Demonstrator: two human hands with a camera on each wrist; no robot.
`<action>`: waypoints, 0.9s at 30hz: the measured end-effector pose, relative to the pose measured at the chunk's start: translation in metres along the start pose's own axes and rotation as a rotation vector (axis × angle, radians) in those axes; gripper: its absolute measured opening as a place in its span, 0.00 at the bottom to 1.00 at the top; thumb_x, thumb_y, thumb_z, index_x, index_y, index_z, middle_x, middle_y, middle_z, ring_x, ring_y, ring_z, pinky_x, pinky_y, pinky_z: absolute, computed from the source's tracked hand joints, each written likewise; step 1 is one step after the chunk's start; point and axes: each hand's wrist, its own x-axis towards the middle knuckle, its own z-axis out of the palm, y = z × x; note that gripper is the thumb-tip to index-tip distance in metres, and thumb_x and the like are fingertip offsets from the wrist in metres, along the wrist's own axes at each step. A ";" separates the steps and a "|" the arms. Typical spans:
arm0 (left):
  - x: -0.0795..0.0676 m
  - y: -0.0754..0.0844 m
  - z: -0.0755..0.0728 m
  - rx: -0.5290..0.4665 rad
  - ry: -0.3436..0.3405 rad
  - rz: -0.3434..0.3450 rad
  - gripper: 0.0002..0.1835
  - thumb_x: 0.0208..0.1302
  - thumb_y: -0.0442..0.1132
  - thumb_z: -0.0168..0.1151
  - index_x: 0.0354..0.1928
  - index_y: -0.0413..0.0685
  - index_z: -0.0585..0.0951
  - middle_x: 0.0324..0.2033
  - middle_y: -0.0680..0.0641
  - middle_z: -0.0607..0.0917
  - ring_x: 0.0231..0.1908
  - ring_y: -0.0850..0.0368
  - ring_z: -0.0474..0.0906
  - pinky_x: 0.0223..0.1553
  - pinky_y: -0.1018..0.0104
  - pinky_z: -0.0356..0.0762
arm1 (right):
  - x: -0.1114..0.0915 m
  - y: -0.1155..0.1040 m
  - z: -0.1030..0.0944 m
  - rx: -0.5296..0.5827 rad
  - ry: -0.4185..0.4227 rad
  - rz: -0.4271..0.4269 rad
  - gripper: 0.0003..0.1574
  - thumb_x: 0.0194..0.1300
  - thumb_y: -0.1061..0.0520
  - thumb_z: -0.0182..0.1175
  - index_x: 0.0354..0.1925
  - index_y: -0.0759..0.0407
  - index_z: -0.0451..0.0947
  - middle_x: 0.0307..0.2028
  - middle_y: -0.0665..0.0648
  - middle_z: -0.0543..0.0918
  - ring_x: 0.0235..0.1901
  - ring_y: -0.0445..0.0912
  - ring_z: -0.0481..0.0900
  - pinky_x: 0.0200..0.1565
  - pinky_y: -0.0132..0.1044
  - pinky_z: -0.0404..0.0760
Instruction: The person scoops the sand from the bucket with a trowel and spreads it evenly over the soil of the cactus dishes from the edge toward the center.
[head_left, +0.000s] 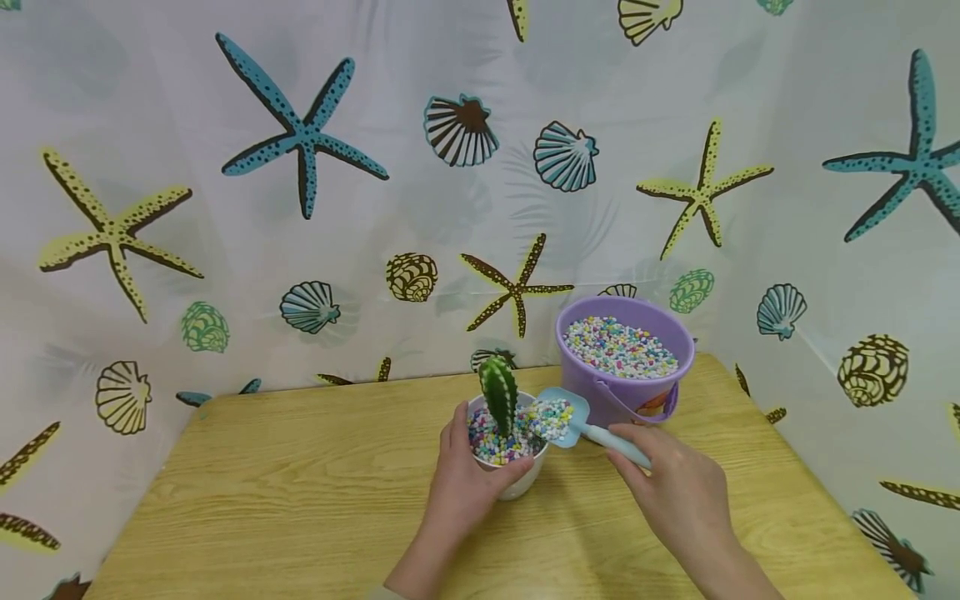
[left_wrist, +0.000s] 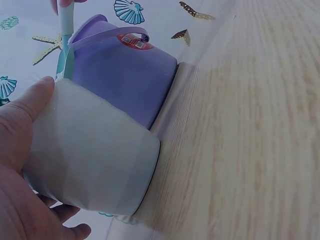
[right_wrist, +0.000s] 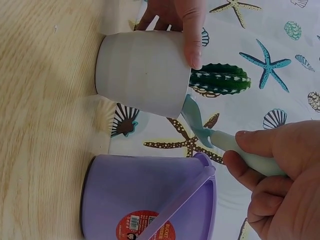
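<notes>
Head view: the left hand (head_left: pixel 468 487) curls round a white pot (head_left: pixel 521 483) with a cactus (head_left: pixel 498 396) on the worktop (head_left: pixel 300 483); the right hand (head_left: pixel 675 479) grips a blue scoop (head_left: pixel 582 423), bead-laden blade at the pot's three o'clock. A purple bucket (head_left: pixel 581 387) stands at its two o'clock.

On the counter (head_left: pixel 300 483), a pot (head_left: pixel 521 482) holding a cactus (head_left: pixel 498 396) among beads (head_left: pixel 491 447) stands left of and nearer than a bucket (head_left: pixel 582 382) of beads, with a bead-loaded scoop (head_left: pixel 580 422) at the pot's right rim and a cloth (head_left: pixel 352 242) along the far side.
</notes>
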 end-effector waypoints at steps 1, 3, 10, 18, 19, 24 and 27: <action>0.000 0.000 0.001 -0.002 0.001 -0.007 0.72 0.54 0.64 0.87 0.89 0.45 0.51 0.81 0.31 0.61 0.77 0.30 0.66 0.75 0.34 0.68 | 0.000 0.000 0.000 -0.001 -0.001 -0.001 0.19 0.66 0.54 0.82 0.54 0.49 0.92 0.48 0.53 0.94 0.39 0.51 0.93 0.26 0.44 0.80; -0.001 0.001 0.001 -0.011 -0.005 -0.016 0.73 0.54 0.64 0.87 0.89 0.45 0.50 0.82 0.31 0.60 0.77 0.29 0.66 0.75 0.34 0.67 | -0.001 0.000 0.001 -0.002 -0.002 -0.003 0.19 0.66 0.54 0.82 0.54 0.50 0.92 0.48 0.54 0.94 0.38 0.51 0.93 0.26 0.44 0.80; 0.004 -0.007 -0.014 -0.109 -0.147 0.009 0.72 0.60 0.58 0.86 0.90 0.46 0.44 0.85 0.32 0.49 0.82 0.28 0.55 0.79 0.33 0.57 | -0.002 -0.001 0.002 -0.006 0.019 -0.022 0.20 0.65 0.54 0.82 0.55 0.48 0.92 0.47 0.52 0.94 0.37 0.49 0.92 0.25 0.43 0.80; 0.008 -0.012 -0.026 -0.165 -0.221 0.023 0.70 0.60 0.52 0.87 0.90 0.46 0.46 0.86 0.31 0.53 0.83 0.29 0.50 0.81 0.31 0.49 | -0.004 -0.002 0.002 -0.029 0.040 -0.036 0.21 0.64 0.54 0.83 0.55 0.47 0.92 0.45 0.51 0.94 0.33 0.48 0.91 0.23 0.40 0.77; 0.008 -0.012 -0.026 -0.160 -0.214 0.025 0.70 0.60 0.53 0.87 0.90 0.46 0.46 0.85 0.31 0.53 0.83 0.29 0.51 0.81 0.31 0.49 | -0.004 -0.001 0.002 -0.033 0.043 -0.040 0.21 0.64 0.53 0.83 0.55 0.47 0.92 0.45 0.51 0.94 0.33 0.48 0.91 0.23 0.40 0.77; 0.007 -0.013 -0.020 -0.130 -0.166 0.032 0.72 0.58 0.55 0.88 0.90 0.45 0.46 0.84 0.30 0.57 0.82 0.30 0.55 0.80 0.32 0.54 | -0.003 -0.002 0.003 -0.060 0.069 -0.065 0.21 0.63 0.54 0.84 0.55 0.48 0.92 0.45 0.52 0.94 0.31 0.47 0.91 0.22 0.39 0.75; 0.005 -0.012 -0.016 -0.115 -0.137 0.025 0.72 0.57 0.57 0.88 0.90 0.46 0.47 0.83 0.30 0.58 0.81 0.30 0.57 0.79 0.32 0.57 | -0.003 -0.003 0.003 -0.077 0.090 -0.083 0.22 0.62 0.55 0.85 0.54 0.49 0.92 0.44 0.52 0.94 0.29 0.47 0.90 0.22 0.38 0.74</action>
